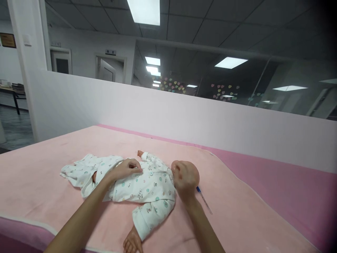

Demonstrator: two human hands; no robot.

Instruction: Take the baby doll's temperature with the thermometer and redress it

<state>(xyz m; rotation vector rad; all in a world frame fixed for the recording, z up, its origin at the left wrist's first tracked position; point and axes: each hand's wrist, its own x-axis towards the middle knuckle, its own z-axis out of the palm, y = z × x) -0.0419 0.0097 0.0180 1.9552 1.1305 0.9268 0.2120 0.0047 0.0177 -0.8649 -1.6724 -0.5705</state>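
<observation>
Two hands (128,167) (185,178) curl over one doll (151,182), one stick (204,200) nearby; grip I can't tell.

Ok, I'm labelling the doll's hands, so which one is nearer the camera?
The lower doll hand, at the picture's bottom edge; the upper doll hand lies farther away, beyond the doll's torso.

Bed (295,175), deep pink where uncovered, showing beyond the doll's (158,184) head (195,172) and as a strip past its far side; paler pink blanket (244,218), whitish edging, spread beneath the doll and well out around it; doll stretched on blanket in white printed outfit (126,191); thin blue-ended stick (205,201) lying just beside the doll's head.
</observation>
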